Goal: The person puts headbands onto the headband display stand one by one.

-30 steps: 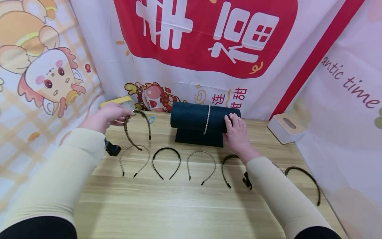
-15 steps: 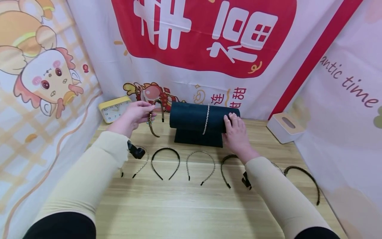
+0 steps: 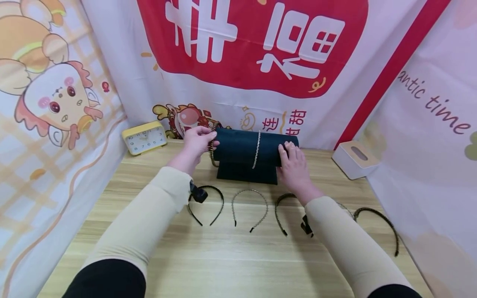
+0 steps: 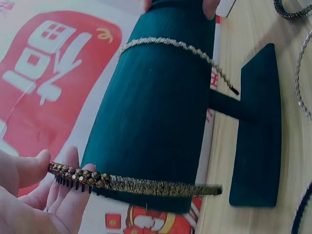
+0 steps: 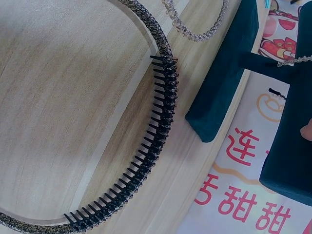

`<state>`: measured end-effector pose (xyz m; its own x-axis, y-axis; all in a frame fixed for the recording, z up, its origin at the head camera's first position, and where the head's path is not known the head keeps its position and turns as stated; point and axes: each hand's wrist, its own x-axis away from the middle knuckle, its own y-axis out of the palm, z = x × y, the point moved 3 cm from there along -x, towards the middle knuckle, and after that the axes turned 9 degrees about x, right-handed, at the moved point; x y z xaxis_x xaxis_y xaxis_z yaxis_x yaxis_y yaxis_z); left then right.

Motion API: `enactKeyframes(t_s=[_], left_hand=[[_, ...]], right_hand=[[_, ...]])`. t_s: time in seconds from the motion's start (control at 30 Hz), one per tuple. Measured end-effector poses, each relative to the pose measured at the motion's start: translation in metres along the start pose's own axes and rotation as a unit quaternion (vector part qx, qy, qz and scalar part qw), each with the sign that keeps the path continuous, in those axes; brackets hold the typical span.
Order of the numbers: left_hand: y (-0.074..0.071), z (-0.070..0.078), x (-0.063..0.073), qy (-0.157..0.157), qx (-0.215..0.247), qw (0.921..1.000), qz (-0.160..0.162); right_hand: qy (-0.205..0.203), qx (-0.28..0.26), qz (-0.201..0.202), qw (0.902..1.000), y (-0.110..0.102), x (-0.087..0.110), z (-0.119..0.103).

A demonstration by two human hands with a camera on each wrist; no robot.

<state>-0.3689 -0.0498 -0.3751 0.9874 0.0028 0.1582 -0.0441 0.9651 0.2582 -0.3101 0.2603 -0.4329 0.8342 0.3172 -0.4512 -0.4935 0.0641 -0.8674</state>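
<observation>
A dark green roll-shaped headband stand (image 3: 236, 145) stands at the back of the table, with a thin silvery headband (image 3: 256, 150) hung over its middle. My left hand (image 3: 195, 145) pinches a headband with bronze beads and comb teeth (image 4: 141, 185) between thumb and fingers. In the left wrist view this headband lies across the roll's near end, its dark tip reaching past the edge. My right hand (image 3: 296, 169) holds the roll's right end, fingers over the top; one fingertip (image 5: 307, 130) shows on the roll in the right wrist view.
In front of the stand lies a row of headbands: a black one (image 3: 222, 198), a thin silvery one (image 3: 266, 206), a dark toothed one (image 5: 163, 112) and a dark one (image 3: 391, 227) at far right. A yellow clock (image 3: 145, 138) and a white tissue box (image 3: 352, 163) flank the stand.
My left hand has carried the bronze-beaded headband rightward, from beside the clock to the roll's left end. The right hand has stayed on the roll's right end.
</observation>
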Motion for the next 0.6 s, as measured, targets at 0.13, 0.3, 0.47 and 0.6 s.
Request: enactKeyframes(t_s=[0.13, 0.3, 0.47, 0.6], left_hand=[[0.020, -0.004, -0.001, 0.012, -0.030, 0.9994, -0.011], [0.043, -0.003, 0.005, 0.089, -0.223, 0.9707, -0.008], [0.053, -0.003, 0.008, 0.166, -0.409, 0.8972, 0.004], [0.054, -0.007, 0.007, 0.193, -0.436, 0.8787, -0.020]], right_hand=[[0.003, -0.003, 0.002, 1.0000, 0.000, 0.000, 0.000], [0.002, -0.003, 0.007, 1.0000, 0.000, 0.000, -0.001], [-0.001, -0.005, 0.008, 1.0000, 0.000, 0.000, -0.001], [0.000, -0.006, 0.006, 1.0000, 0.000, 0.001, 0.000]])
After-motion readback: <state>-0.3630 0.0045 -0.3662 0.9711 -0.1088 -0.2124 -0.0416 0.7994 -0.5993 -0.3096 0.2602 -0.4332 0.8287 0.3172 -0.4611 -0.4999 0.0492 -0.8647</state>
